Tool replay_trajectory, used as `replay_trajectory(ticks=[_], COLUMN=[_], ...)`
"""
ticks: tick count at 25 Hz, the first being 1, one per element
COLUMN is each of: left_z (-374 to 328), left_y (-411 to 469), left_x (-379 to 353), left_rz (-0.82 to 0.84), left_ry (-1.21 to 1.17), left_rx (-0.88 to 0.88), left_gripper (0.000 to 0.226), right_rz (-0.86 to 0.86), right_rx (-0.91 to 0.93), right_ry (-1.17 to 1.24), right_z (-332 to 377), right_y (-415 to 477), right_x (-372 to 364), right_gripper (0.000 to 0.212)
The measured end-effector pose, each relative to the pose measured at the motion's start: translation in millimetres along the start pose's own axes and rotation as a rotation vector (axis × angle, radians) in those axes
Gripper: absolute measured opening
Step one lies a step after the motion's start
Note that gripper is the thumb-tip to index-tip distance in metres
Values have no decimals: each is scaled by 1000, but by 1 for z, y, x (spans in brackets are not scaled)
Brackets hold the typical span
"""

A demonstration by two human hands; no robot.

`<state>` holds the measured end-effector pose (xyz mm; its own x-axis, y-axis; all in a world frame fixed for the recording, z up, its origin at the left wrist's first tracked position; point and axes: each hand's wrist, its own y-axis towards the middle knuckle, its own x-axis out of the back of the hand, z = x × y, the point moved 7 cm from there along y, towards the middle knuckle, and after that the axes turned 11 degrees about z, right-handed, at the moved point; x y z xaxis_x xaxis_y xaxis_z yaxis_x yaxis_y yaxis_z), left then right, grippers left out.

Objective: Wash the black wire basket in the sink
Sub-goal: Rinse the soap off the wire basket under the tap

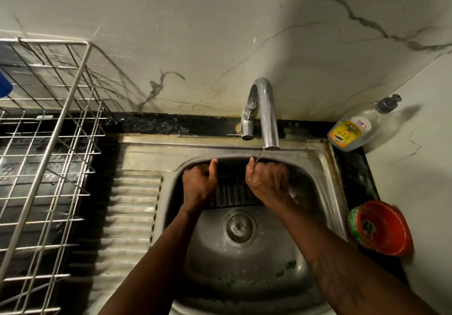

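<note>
Left of the sink [247, 263] stands a steel rack [49, 148] on the wet counter; a soap bottle [352, 132] and a red bowl [384, 229] sit at the right rim. Overhead, the tap [267, 116] drops a thin stream onto the right hand [266, 180]. The basket [233, 193] stands at the back of the basin, beyond the drain [239, 226]. Both hands clasp it, the left hand [199, 182] with fingers curled over its left side and thumb up, the right curled over its right side.

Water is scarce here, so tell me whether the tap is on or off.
On, at a trickle: a thin stream runs from the tap onto the right hand.
</note>
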<state>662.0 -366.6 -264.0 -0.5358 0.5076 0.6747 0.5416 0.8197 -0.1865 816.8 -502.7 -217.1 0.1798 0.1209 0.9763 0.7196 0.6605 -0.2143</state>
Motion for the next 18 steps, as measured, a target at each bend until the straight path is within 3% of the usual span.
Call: replay_trajectory(ticks=[2, 4, 6, 8, 10, 12, 15, 16, 18], left_z=[-26, -61, -67, -52, -24, -5, -5, -15, -46], left_y=[-11, -24, -23, -15, -7, -8, -11, -13, -14], left_x=[-2, -15, -22, -23, -19, -18, -24, -22, -18], left_rz=[-49, -46, -1, 20, 33, 46, 103, 132, 201], left_ry=[307, 320, 111, -40, -377, -604, -605, -630, -750], left_rx=[-139, -216, -88, 34, 124, 217, 211, 206, 87], left_gripper=[58, 66, 78, 70, 55, 42, 48, 55, 59], right_rz=[73, 39, 28, -48, -65, 50, -197, -196, -1], right_rx=[49, 117, 176, 236, 272, 305, 336, 294, 135], right_ry=[-82, -140, -107, 37, 351, 637, 343, 255, 151], right_z=[19, 37, 43, 37, 19, 10, 13, 17, 25], right_y=[4, 3, -1, -8, -17, -25, -32, -25, -7], right_x=[8, 22, 36, 50, 64, 67, 83, 85, 75], right_gripper=[60, 55, 50, 52, 55, 56, 47, 47, 56])
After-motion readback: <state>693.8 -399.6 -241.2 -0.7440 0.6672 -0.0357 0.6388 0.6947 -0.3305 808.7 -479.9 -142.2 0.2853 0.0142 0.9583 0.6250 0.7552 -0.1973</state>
